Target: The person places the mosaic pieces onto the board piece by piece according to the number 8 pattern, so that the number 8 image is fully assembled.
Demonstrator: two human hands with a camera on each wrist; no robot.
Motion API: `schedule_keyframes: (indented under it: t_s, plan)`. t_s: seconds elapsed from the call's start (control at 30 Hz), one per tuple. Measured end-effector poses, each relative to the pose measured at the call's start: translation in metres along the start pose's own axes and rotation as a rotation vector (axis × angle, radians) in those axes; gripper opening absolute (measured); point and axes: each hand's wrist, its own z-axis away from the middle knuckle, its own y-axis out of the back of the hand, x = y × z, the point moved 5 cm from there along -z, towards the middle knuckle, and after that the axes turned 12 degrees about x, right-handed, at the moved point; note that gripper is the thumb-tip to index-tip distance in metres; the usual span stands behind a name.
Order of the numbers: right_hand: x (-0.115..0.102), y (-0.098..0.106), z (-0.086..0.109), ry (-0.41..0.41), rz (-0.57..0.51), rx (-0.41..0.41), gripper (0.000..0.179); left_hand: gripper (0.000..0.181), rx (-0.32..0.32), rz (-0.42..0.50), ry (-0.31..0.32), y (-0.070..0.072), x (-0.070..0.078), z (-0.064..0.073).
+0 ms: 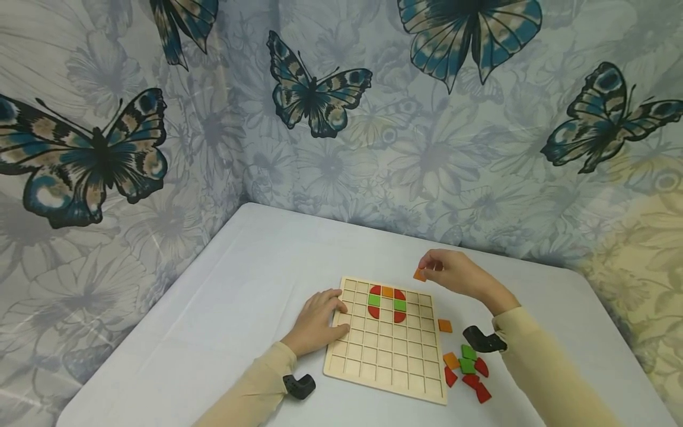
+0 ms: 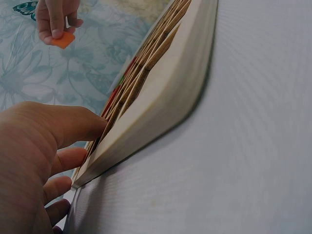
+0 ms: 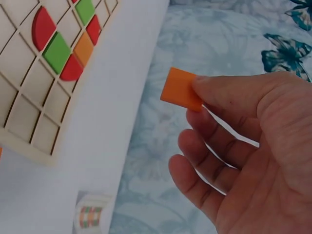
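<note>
A pale wooden grid board (image 1: 384, 356) lies on the white table. Set in its far rows are red rounded pieces (image 1: 374, 312), green square tiles (image 1: 399, 305) and an orange square tile (image 1: 387, 292). My left hand (image 1: 318, 320) rests at the board's left edge, fingers spread; in the left wrist view its thumb (image 2: 80, 124) touches the grid's top near the rim. Beyond the board's far right corner, my right hand (image 1: 453, 273) pinches another orange square tile (image 3: 180, 88) between thumb and fingertips, raised over the table.
Right of the board lie a loose orange tile (image 1: 445, 325) and a cluster of green tiles (image 1: 466, 366), red pieces (image 1: 482, 367) and one more orange tile (image 1: 451, 360). A small patterned card (image 3: 90, 214) shows in the right wrist view. Butterfly-print fabric (image 1: 331, 166) hangs behind the table.
</note>
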Motion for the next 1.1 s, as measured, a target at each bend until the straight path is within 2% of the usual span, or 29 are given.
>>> schedule_keyframes:
  t_s: [0.47, 0.8, 1.1]
  plan:
    - [-0.019, -0.025, -0.012, 0.095, -0.008, -0.033, 0.007, 0.024, -0.004, 0.000, 0.006, 0.000, -0.001, 0.000]
    - [-0.019, -0.049, -0.015, 0.035, -0.016, -0.099, 0.008, 0.024, -0.010, 0.000, 0.011, 0.000, -0.002, 0.000]
    - [-0.018, -0.068, -0.015, 0.025, -0.045, -0.162, 0.007, 0.023, -0.011, 0.004, 0.007, 0.001, 0.001, 0.001]
